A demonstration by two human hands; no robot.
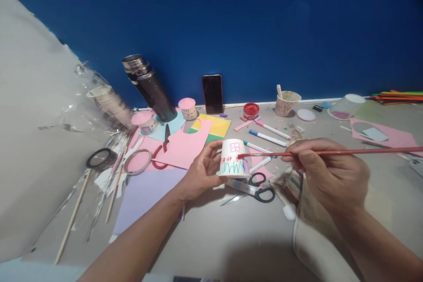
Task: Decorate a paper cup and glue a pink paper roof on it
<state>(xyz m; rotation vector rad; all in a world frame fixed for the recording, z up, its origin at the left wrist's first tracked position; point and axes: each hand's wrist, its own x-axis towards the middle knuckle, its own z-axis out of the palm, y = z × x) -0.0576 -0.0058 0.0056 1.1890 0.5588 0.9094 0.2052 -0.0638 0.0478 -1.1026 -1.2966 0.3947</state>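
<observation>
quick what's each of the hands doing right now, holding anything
Left hand: closed around the upturned decorated paper cup, holding it up.
Right hand: closed on a thin red paintbrush, its tip at the cup's side.

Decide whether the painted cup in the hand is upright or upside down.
Upside down: the cup, in the left hand, has its wide rim below and narrow base on top.

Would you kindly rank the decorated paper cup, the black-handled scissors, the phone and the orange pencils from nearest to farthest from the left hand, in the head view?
1. decorated paper cup: held in the left hand.
2. black-handled scissors: just to its right.
3. phone: propped upright, far back.
4. orange pencils: far right.
</observation>
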